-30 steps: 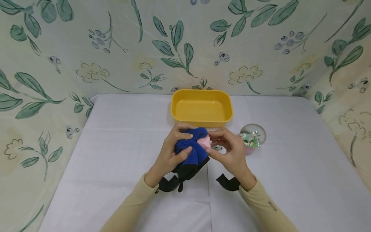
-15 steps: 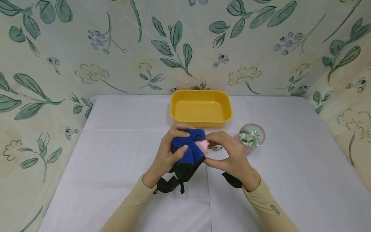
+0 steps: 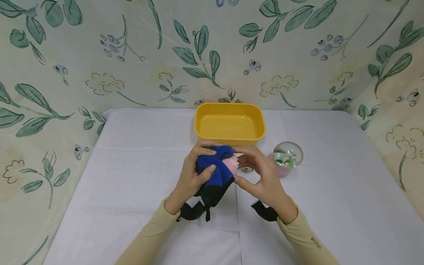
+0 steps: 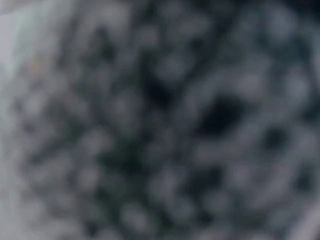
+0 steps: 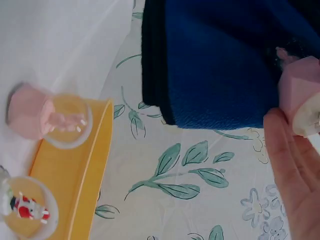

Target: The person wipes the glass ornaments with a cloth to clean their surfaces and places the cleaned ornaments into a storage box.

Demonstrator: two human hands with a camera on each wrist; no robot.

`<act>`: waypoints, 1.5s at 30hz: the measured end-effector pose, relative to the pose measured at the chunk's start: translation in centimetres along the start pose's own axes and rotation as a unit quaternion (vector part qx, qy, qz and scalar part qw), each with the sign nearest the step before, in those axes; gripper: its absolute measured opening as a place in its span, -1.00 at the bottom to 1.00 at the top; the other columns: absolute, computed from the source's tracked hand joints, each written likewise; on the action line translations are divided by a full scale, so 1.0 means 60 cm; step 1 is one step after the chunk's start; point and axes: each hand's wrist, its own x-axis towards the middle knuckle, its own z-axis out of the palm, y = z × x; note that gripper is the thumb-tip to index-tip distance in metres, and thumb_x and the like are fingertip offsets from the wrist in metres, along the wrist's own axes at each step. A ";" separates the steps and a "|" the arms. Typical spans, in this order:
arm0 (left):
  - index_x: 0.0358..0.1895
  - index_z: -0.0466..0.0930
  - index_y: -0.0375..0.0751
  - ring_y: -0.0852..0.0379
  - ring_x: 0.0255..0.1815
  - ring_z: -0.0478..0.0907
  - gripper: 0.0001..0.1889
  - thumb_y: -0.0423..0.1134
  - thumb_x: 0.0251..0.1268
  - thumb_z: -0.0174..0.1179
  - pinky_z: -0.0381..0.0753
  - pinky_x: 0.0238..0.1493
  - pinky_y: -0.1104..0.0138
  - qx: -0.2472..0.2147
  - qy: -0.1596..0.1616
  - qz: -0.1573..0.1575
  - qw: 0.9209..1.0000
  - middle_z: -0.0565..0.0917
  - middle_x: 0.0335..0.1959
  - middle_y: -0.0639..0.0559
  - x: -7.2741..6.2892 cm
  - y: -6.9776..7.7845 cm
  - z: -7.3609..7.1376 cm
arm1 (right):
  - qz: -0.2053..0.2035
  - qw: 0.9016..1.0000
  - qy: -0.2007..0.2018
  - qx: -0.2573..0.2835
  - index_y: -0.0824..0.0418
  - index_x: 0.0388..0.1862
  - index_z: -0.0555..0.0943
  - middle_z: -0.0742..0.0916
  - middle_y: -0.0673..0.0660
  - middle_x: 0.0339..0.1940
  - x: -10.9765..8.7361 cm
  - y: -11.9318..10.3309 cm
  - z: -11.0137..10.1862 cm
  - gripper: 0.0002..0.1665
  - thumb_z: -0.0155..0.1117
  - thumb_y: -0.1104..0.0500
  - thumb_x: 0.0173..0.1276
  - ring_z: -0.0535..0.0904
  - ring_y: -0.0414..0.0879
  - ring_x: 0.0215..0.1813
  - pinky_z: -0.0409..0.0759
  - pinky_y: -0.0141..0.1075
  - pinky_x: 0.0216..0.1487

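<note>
In the head view my left hand (image 3: 195,169) grips a bunched blue cloth (image 3: 215,176) with black edging, wrapped over a snow globe whose pink base (image 3: 230,164) sticks out on the right. My right hand (image 3: 265,176) holds that base between thumb and fingers. The right wrist view shows the pink faceted base (image 5: 300,85) with its pale underside at the fingers (image 5: 282,145), beside the hanging blue cloth (image 5: 215,65). The globe's dome is mostly hidden by the cloth. Only a blurred, dark, mottled surface (image 4: 160,125) fills the left wrist view.
A yellow tray (image 3: 230,141) stands behind the hands. To the right is a pink-based snow globe (image 3: 285,158). Another globe with a red and white figure (image 5: 30,207) is mostly hidden behind my right hand in the head view. Black straps (image 3: 265,211) hang at the wrists.
The cloth and my left hand have shifted slightly left. The pink base has turned a little, and my right fingers have changed position around it.
</note>
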 end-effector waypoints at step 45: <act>-0.07 0.35 -0.25 -0.18 0.06 0.44 -0.65 0.00 0.40 0.03 0.50 0.08 0.11 -0.021 -0.004 0.011 1.000 0.45 0.02 -0.32 0.005 0.004 0.000 | -0.003 0.999 0.026 -0.032 0.40 0.07 0.50 0.68 0.19 -0.19 0.006 -0.008 -0.003 -0.35 0.25 -0.14 0.31 0.63 -0.10 -0.24 0.64 -0.38 -0.25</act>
